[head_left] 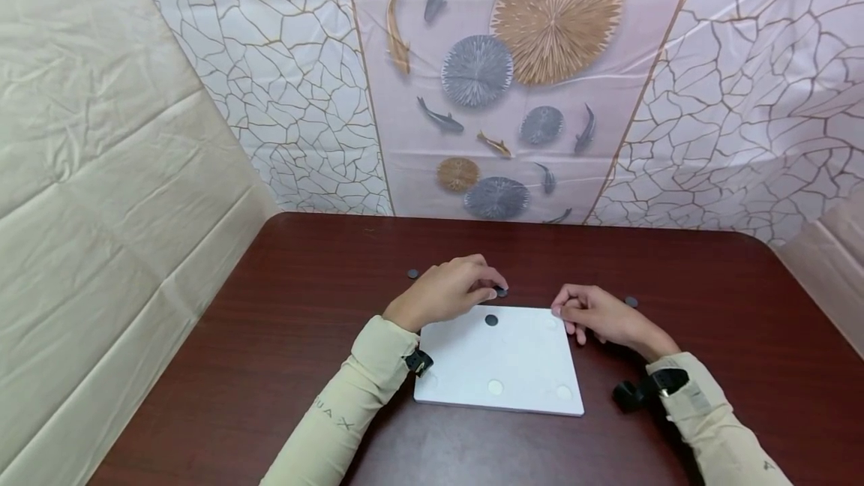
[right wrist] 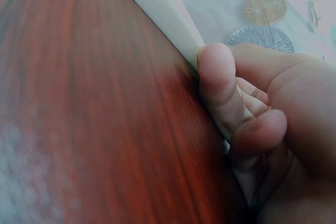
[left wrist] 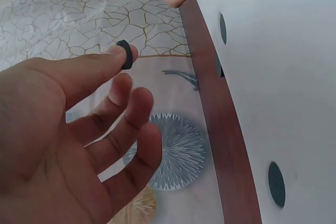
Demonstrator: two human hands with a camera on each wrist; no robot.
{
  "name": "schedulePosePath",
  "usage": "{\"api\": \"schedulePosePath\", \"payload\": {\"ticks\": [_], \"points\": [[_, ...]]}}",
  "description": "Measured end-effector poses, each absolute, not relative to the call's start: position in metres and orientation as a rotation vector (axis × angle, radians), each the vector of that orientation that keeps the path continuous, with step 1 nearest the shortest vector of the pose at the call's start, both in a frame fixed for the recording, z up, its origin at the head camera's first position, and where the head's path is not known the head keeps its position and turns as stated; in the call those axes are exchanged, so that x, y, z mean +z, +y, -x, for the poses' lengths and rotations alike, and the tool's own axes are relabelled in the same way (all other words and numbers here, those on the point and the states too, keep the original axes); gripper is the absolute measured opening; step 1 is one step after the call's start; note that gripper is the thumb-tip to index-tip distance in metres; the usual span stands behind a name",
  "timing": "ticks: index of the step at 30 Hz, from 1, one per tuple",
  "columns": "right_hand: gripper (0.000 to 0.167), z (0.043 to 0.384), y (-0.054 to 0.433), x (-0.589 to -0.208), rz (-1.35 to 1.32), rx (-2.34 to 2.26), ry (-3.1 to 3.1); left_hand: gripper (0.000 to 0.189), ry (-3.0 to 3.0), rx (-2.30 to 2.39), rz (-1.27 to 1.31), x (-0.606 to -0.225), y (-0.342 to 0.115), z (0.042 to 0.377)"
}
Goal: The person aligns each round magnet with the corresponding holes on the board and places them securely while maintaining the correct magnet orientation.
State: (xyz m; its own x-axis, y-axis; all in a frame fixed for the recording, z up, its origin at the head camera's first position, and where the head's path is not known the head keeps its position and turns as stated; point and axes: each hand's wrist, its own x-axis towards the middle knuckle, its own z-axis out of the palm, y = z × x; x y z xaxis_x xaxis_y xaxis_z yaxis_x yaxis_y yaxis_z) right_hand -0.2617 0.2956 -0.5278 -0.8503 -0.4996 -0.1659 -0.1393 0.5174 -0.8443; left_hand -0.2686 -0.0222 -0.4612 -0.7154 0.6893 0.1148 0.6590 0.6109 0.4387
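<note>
A white rectangular board (head_left: pixel 502 355) lies on the table, with pale round spots near its front edge. My left hand (head_left: pixel 445 291) hovers above its far left part and pinches a small dark disc (left wrist: pixel 126 55) between thumb and index finger, the other fingers loosely bent. One dark disc (head_left: pixel 491 319) sits on the board near the far edge. A second disc (left wrist: pixel 276 184) on the board shows only in the left wrist view; my left hand hides it from the head view. My right hand (head_left: pixel 597 315) grips the board's far right corner, thumb against the edge.
Two loose dark discs lie on the brown table (head_left: pixel 324 298): a left disc (head_left: pixel 413 274) beyond my left hand and a right disc (head_left: pixel 631 301) behind my right hand. Another disc (left wrist: pixel 219 66) shows just past the board's far edge. A patterned cloth (head_left: pixel 499 96) hangs behind the table.
</note>
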Motion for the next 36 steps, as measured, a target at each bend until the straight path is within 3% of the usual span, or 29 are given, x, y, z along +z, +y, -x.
{"api": "schedulePosePath", "payload": {"ticks": [36], "points": [[0.02, 0.258, 0.297, -0.526, 0.521, -1.302, 2.349, 0.014, 2.705, 0.865, -0.783, -0.454, 0.037, 0.253]]}}
